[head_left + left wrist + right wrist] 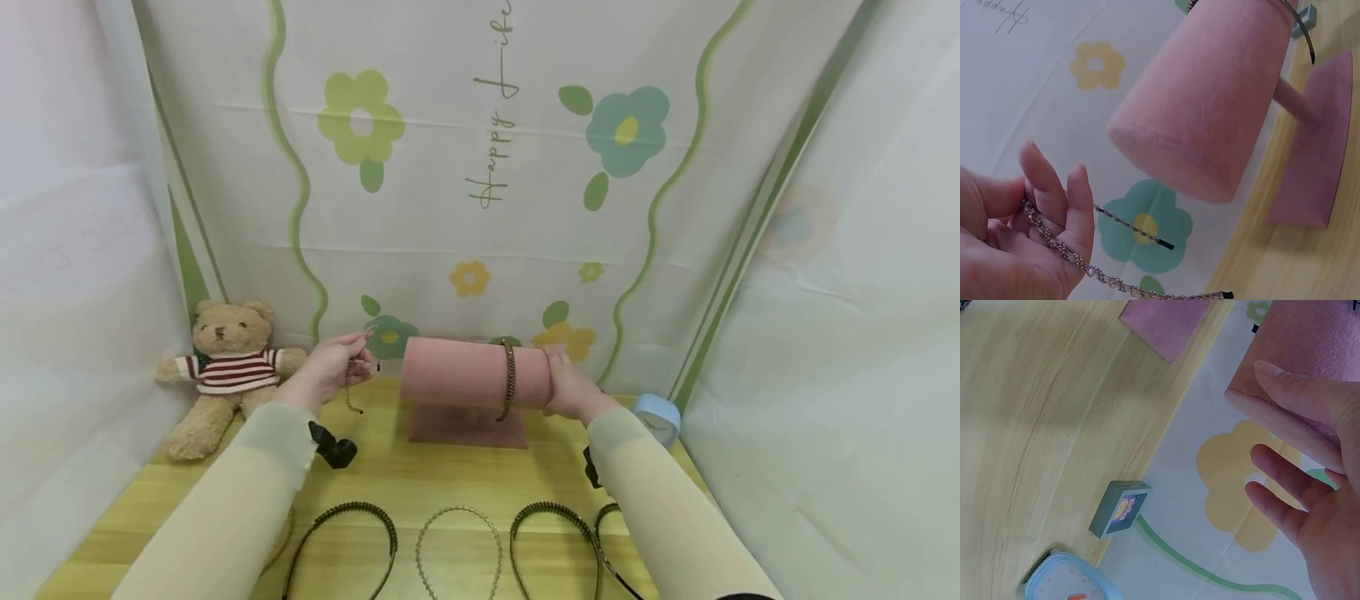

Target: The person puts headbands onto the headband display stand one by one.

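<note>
A pink plush headband stand (457,371), a horizontal roll on a flat base, stands at the back of the table. One dark-gold headband (511,375) hangs round the roll, right of its middle. My right hand (570,387) holds the roll's right end; in the right wrist view its thumb (1285,384) lies along the plush while two fingers stretch away from it. Left of the roll, my left hand (337,367) pinches a thin beaded headband (1060,247) near its bend. This band's two black-tipped ends point toward the stand, apart from it.
Several headbands lie along the front, among them a dark one (393,542), a thin gold one (420,550) and another dark one (513,546). A teddy bear (236,371) sits at the left, a blue clock (658,417) at the right. Beside the clock is a small green box (1107,509).
</note>
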Action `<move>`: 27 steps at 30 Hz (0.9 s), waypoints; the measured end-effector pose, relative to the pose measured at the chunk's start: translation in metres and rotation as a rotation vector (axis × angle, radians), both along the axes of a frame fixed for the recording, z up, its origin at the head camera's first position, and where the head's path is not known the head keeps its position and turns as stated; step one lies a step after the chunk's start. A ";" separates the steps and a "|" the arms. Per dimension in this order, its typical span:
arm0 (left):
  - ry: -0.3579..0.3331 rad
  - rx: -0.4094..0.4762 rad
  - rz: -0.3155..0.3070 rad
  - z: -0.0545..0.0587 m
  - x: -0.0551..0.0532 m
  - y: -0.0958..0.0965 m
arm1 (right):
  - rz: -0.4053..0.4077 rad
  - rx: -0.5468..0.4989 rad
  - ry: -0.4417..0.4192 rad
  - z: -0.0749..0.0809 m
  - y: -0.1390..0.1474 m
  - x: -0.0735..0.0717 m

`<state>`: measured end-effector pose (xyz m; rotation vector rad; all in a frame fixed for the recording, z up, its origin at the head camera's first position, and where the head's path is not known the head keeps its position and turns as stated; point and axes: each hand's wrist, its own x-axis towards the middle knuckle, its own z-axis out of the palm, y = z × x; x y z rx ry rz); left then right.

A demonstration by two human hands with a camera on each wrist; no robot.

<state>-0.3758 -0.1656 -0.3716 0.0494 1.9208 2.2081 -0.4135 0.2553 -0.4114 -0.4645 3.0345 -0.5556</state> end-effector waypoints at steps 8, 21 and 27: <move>0.001 0.043 0.010 -0.001 -0.008 0.025 | 0.006 0.000 -0.005 0.001 -0.001 0.001; 0.001 0.063 0.015 0.003 -0.012 0.055 | -0.022 -0.011 -0.023 0.002 -0.003 0.002; -0.032 0.077 0.038 0.002 -0.016 0.072 | -0.003 0.002 0.007 0.000 0.000 -0.002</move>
